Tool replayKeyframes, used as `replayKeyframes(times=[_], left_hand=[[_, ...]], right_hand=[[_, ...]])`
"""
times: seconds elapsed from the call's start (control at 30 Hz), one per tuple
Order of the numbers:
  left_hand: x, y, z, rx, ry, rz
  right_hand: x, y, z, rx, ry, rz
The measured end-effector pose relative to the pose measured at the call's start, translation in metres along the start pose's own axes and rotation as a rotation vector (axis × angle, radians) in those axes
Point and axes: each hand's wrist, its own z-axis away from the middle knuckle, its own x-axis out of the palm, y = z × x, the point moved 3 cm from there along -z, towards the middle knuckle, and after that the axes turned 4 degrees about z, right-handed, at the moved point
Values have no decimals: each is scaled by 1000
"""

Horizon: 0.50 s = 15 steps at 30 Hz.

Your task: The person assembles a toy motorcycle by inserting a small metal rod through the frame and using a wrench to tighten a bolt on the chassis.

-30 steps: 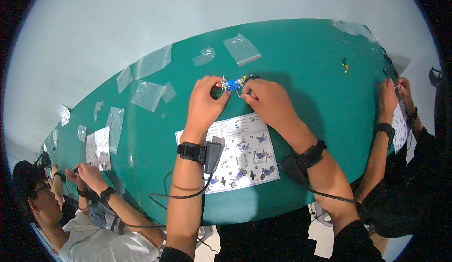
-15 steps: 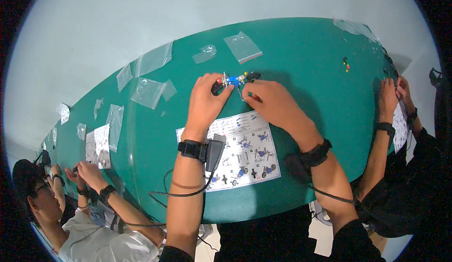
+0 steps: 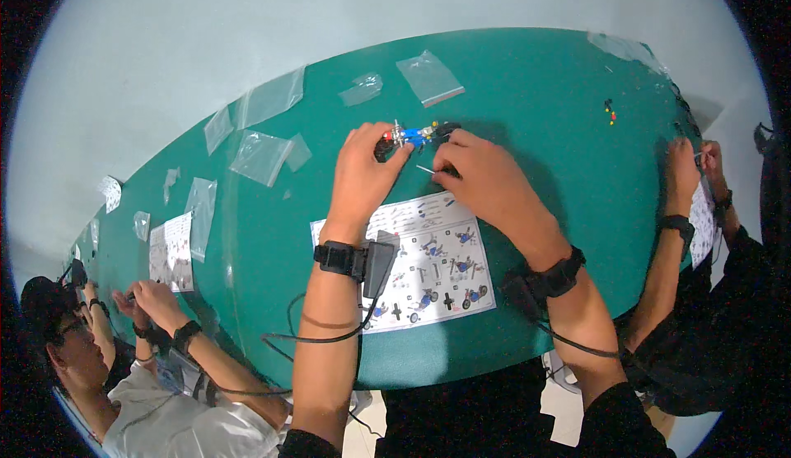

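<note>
Over the far middle of the green table (image 3: 544,71), a small toy motorcycle (image 3: 418,137) of blue, grey and yellow building pieces lies on its side, its black wheels at both ends. My left hand (image 3: 362,174) pinches its left end, fingers behind and thumb in front. Close by its right end is my right hand (image 3: 488,176), closed, with a thin light-grey rod (image 3: 425,169) sticking out leftward between thumb and fingers. The rod's tip is apart from the motorcycle. Just nearer than both hands lies a printed instruction sheet (image 3: 437,293) with pictures of the build.
Clear plastic bags (image 3: 430,77) lie along the far and left table. Small red, yellow and black pieces (image 3: 610,114) sit at right. A cable (image 3: 317,340) loops beside my left forearm. Co-workers' hands (image 3: 161,303) are at left, another person's hands (image 3: 682,170) at right.
My right hand has drawn slightly away from the motorcycle, and the grey rod has turned from pointing up to pointing left. My left hand keeps its hold on the motorcycle.
</note>
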Motion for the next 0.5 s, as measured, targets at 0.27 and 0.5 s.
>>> replayKeyframes(times=[0.27,0.5], left_hand=[[0,1,0,16,-4,-22],[1,-5,0,33,33,-25]], right_hand=[[-4,-2,3,10,73,308],[-4,-9,2,-35,36,320]])
